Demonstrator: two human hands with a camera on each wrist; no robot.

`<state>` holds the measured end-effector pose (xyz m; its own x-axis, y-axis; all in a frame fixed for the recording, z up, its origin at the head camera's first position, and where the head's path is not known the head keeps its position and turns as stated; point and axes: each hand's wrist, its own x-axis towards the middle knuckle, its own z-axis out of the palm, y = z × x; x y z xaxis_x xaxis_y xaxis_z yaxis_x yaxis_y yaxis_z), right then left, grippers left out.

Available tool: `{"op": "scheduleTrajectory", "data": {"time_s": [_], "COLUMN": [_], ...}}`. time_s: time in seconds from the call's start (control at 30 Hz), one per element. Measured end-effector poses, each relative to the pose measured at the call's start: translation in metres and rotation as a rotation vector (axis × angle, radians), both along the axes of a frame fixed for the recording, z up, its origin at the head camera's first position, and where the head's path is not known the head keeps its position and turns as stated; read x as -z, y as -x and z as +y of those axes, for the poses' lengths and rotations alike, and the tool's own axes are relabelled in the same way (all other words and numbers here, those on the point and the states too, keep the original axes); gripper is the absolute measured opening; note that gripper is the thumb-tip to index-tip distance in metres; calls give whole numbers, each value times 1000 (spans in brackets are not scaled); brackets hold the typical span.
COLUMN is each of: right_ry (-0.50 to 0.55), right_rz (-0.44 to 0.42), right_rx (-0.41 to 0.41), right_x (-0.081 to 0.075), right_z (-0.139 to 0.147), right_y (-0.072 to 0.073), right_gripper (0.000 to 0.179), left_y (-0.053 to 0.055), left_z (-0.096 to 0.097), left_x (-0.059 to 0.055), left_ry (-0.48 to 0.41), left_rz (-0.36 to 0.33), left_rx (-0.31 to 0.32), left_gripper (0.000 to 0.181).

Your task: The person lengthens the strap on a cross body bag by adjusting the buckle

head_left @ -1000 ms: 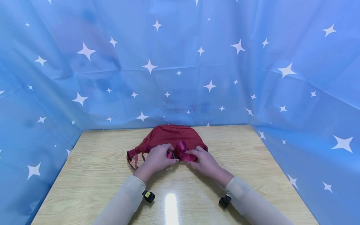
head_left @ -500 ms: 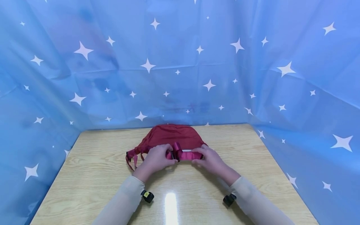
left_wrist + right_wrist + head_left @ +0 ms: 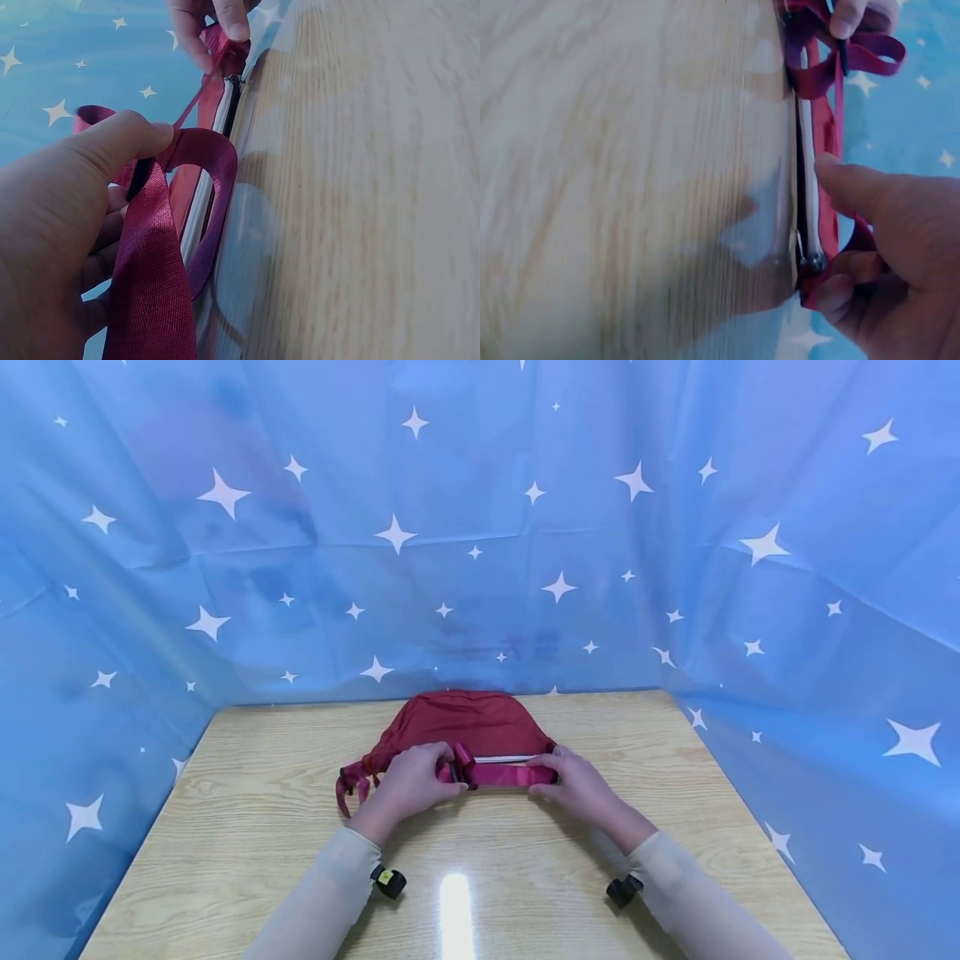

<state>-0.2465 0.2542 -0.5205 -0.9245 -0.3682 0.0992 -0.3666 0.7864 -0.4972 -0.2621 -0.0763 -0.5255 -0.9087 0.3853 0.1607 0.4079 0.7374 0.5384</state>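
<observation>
A red waist bag (image 3: 465, 722) lies flat at the far middle of the table, its pale zipper (image 3: 808, 150) along the near side. My left hand (image 3: 418, 777) pinches the crimson webbing strap (image 3: 506, 775) at a black slider (image 3: 139, 180), thumb on top. Loose strap loops stand out around that slider in both wrist views. At the bag's right end, my right hand (image 3: 581, 785) grips the same strap between thumb and fingers. Between the hands the strap runs straight and taut along the zipper.
The bag rests on a light wood-grain table (image 3: 300, 860). More strap ends (image 3: 352, 777) dangle at the bag's left corner. Behind and on both sides hangs a blue curtain (image 3: 480, 527) with white stars. A camera (image 3: 388, 882) sits on each wrist.
My right hand has slid right along the strap to the bag's end. The strap between the hands has straightened, its upright loop has shrunk leftward, and the zipper now shows. My left hand shifted slightly left.
</observation>
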Motion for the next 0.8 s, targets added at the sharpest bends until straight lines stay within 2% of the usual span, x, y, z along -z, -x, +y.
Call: {"op": "scheduleTrajectory", "data": {"time_s": [0.2,0.37,0.5,0.63,0.8], "right_ry": [-23,-54,-55,-45,53], "right_rz": [-12,-12,-13,-2,-58], "right_rx": [23,10,1,-4,-16], "right_x": [-1,0,-2,-8,-7], "right_z": [5,-3,-18,-39,-66], "right_y": [0,-3,-10,-15,-13], "right_gripper": [40,49,61,63,66], "left_y": [-2,-2,-2,-2,-2], "left_z": [-2,-2,-2,-1,1], "left_x": [-3,-2,-1,-2,-3], "left_ry": [-8,-7,-13,-15,-19], "left_rz": [-18,-22,-21,-15,-4], "left_rx": [-8,-7,2,9,14], "left_gripper": [42,44,43,44,43]}}
